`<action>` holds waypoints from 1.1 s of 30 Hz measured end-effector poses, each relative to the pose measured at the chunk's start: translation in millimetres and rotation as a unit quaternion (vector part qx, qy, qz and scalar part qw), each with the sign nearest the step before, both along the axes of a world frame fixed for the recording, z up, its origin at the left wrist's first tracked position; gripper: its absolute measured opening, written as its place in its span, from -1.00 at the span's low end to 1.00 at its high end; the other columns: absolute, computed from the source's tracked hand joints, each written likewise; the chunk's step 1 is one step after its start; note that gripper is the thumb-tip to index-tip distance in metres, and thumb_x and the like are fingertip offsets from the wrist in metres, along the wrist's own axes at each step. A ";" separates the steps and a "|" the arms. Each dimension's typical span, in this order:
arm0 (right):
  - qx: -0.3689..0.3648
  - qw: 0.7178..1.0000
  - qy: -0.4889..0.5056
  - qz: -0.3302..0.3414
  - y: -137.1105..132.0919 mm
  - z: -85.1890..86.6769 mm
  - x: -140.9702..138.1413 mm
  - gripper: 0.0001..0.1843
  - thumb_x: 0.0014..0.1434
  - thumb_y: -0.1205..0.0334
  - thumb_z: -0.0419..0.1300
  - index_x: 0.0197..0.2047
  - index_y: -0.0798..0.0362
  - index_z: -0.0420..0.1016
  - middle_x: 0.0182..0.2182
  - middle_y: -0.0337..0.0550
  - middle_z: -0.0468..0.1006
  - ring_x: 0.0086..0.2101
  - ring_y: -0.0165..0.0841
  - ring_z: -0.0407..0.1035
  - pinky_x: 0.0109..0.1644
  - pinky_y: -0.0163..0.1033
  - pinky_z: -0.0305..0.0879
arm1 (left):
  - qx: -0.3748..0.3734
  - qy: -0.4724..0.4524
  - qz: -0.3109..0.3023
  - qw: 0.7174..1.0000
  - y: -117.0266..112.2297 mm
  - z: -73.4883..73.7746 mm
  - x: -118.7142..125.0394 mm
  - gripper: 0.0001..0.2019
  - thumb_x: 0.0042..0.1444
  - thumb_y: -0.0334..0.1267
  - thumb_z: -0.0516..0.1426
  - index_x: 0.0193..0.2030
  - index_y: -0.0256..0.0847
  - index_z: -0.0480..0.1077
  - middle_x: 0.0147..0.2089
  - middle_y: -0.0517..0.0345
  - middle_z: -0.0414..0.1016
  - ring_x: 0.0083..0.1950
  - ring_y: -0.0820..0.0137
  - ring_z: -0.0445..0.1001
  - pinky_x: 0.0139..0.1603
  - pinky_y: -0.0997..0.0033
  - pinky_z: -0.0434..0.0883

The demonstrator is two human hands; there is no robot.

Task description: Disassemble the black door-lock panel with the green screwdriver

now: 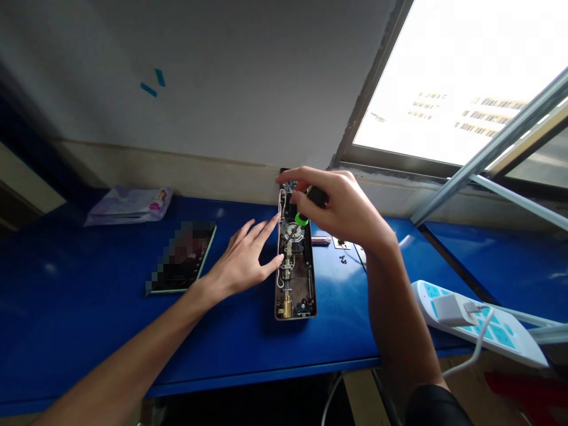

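Observation:
A long dark housing (305, 275) lies on the blue table, its inside exposed, with a brass part (286, 306) at the near end and a pale wire (280, 236) along its left side. My right hand (339, 204) is closed around a screwdriver (302, 219) with a black and green handle. The screwdriver's shaft slants down to the left into the middle of the housing. My left hand (251, 257) has its fingers spread, with fingertips at the housing's left edge. My right index finger reaches toward the housing's far end.
Small black screws (343, 259) and a small metal plate (341, 243) lie right of the housing. A tablet or phone (184, 260) and a purple packet (126, 205) are to the left. A white power strip (510, 340) with a plugged charger sits at the right, near a metal frame (483, 151).

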State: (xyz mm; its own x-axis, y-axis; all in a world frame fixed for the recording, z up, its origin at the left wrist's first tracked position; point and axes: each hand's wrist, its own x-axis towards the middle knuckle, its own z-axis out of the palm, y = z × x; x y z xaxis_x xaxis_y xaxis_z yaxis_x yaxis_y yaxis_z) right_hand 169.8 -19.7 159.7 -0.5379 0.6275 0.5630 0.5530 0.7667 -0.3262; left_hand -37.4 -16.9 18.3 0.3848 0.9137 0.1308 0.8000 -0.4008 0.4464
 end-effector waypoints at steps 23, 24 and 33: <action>-0.010 1.000 0.012 0.001 5.4 0.7 6.4 -0.71 0.40 0.07 0.21 -0.12 0.09 0.66 -0.30 -0.20 0.67 -0.37 -0.48 0.47 -0.28 -0.35 0.28 | -0.064 0.025 0.119 0.991 2.1 1.0 -13.0 0.07 0.06 0.52 0.12 0.60 0.22 -0.18 0.63 -0.30 -0.14 0.54 -0.67 -0.30 0.11 -0.98 -0.08; -0.007 1.000 0.007 0.000 5.8 0.3 7.0 -0.74 0.39 0.10 0.21 -0.09 0.08 0.66 -0.30 -0.20 0.67 -0.37 -0.48 0.47 -0.27 -0.34 0.29 | -0.047 0.025 0.101 0.993 3.4 0.1 -12.9 0.05 0.09 0.50 0.12 0.60 0.22 -0.19 0.64 -0.26 -0.14 0.56 -0.61 -0.28 0.17 -0.94 -0.11; 0.022 1.000 -0.010 0.016 5.4 -1.0 6.1 -0.49 0.17 0.38 0.22 0.21 0.10 0.51 -0.21 -0.19 0.66 -0.31 -0.43 0.46 -0.21 -0.30 0.33 | -0.002 -0.036 -0.024 0.999 -5.0 2.0 -0.4 -0.17 0.32 0.04 0.11 0.62 0.08 -0.16 0.61 -0.04 0.05 0.63 -0.18 -0.14 0.52 -0.43 -0.01</action>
State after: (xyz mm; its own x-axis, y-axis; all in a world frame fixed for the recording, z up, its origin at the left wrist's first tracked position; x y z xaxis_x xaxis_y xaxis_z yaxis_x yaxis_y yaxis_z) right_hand 175.9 -14.4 158.7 -0.5690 0.5844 0.5785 0.5338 0.7977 -0.2808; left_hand -37.8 -21.9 20.3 0.4176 0.8951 0.1560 0.7461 -0.4358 0.5034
